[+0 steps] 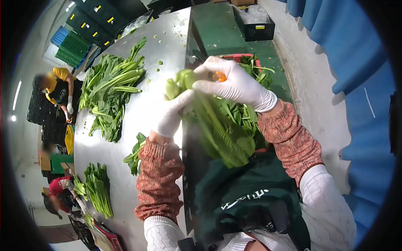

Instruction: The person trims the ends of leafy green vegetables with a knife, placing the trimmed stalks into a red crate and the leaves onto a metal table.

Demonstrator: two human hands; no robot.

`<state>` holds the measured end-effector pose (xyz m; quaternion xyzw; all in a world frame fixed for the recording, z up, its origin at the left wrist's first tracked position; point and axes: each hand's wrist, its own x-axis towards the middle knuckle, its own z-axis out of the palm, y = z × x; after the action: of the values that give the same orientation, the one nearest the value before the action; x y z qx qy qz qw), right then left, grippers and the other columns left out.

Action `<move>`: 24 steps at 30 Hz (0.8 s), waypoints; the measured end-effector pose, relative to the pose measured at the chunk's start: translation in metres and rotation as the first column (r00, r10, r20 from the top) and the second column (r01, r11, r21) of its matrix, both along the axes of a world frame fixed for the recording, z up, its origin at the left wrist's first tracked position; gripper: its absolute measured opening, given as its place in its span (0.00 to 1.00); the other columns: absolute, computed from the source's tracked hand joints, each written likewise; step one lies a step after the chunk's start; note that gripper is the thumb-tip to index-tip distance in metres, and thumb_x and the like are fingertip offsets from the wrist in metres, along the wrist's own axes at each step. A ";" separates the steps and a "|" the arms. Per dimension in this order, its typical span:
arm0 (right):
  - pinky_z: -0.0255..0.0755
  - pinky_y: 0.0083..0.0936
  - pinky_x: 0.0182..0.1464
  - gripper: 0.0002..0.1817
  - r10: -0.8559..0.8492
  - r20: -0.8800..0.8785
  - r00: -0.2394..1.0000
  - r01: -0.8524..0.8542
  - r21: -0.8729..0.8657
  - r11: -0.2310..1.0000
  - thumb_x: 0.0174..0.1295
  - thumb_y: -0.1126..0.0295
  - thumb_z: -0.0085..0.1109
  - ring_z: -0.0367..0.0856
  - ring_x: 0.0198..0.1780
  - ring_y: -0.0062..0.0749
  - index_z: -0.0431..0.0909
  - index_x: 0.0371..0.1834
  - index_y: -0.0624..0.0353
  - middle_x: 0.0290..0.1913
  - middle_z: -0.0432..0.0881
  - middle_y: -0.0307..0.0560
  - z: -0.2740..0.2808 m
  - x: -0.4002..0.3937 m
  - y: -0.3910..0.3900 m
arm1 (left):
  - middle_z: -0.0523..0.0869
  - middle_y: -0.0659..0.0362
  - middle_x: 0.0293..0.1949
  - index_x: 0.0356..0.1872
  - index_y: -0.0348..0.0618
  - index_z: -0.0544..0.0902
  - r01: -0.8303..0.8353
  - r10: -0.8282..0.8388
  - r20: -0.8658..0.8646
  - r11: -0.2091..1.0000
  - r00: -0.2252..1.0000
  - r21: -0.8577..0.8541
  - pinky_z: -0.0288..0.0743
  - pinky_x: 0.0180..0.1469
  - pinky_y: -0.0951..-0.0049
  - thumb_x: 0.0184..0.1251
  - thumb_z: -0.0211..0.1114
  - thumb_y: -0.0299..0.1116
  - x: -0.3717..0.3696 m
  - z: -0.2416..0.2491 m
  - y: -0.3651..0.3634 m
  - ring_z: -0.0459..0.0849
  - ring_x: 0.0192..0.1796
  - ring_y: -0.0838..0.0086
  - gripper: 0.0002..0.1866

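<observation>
My left hand (169,115), in a white glove, is closed around the pale cut stalk end of a leafy green vegetable (224,136). Its broad leaves hang down to the right, blurred, in front of my apron. Close beside it, my gloved right hand (236,83) is curled with its fingertips at the stalk. A small orange-handled tool (219,76) pokes out between those fingers; the rest of it is hidden in the hand. Beneath my hands stands a red crate (234,56) with cut greens (238,111) in it.
A steel table (163,54) on the left bears a large heap of greens (111,83), a smaller bunch (98,188) and scraps. Two co-workers (63,85) stand along its far side. A black crate (259,31) with plastic sits on the floor ahead; a blue curtain (335,33) hangs at right.
</observation>
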<state>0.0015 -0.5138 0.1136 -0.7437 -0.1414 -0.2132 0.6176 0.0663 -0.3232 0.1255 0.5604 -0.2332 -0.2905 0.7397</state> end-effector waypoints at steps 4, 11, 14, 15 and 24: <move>0.73 0.23 0.47 0.16 -0.154 -0.157 0.976 0.145 -0.064 0.987 0.57 0.63 0.71 0.77 0.40 0.20 0.80 0.39 0.64 0.36 0.80 0.39 0.011 -0.012 -0.009 | 0.80 0.66 0.31 0.49 0.38 0.82 -0.425 0.376 0.235 0.878 0.897 0.219 0.66 0.33 0.81 0.62 0.72 0.34 0.006 -0.009 -0.012 0.72 0.30 0.84 0.17; 0.71 0.17 0.42 0.15 -0.079 -0.099 0.992 0.089 0.095 0.991 0.62 0.65 0.70 0.72 0.38 0.15 0.76 0.42 0.62 0.35 0.77 0.35 -0.007 -0.007 0.017 | 0.85 0.61 0.45 0.53 0.38 0.81 -0.114 0.079 0.259 0.986 0.963 0.124 0.75 0.51 0.75 0.60 0.74 0.33 -0.026 -0.036 -0.019 0.81 0.49 0.77 0.21; 0.71 0.17 0.42 0.14 -0.022 -0.205 0.979 0.063 0.193 0.979 0.66 0.65 0.66 0.73 0.37 0.14 0.79 0.48 0.63 0.37 0.79 0.36 0.009 -0.014 0.018 | 0.86 0.60 0.45 0.47 0.37 0.84 -0.150 0.149 0.029 0.987 0.988 0.053 0.76 0.50 0.74 0.65 0.67 0.38 -0.019 -0.027 0.005 0.83 0.46 0.76 0.16; 0.70 0.15 0.40 0.15 -0.139 -0.159 0.978 0.157 0.108 0.982 0.68 0.64 0.63 0.73 0.34 0.12 0.80 0.51 0.63 0.38 0.81 0.35 0.004 -0.012 0.013 | 0.86 0.60 0.44 0.44 0.38 0.84 -0.198 0.192 -0.102 0.979 0.976 -0.052 0.78 0.49 0.71 0.68 0.63 0.39 -0.011 -0.027 0.019 0.84 0.43 0.74 0.14; 0.53 0.11 0.17 0.13 -0.134 -0.486 0.864 0.217 0.119 0.969 0.73 0.65 0.53 0.60 0.15 0.07 0.81 0.52 0.60 0.37 0.86 0.38 -0.061 -0.015 0.007 | 0.77 0.47 0.62 0.55 0.36 0.77 -0.639 0.206 -0.621 0.438 0.756 -0.633 0.53 0.77 0.43 0.64 0.66 0.28 0.035 -0.054 0.216 0.68 0.71 0.53 0.18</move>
<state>-0.0133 -0.5065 0.0527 -0.7276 0.1011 -0.0914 0.6723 0.1017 -0.1077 0.0719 0.1070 -0.0062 -0.0682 0.9919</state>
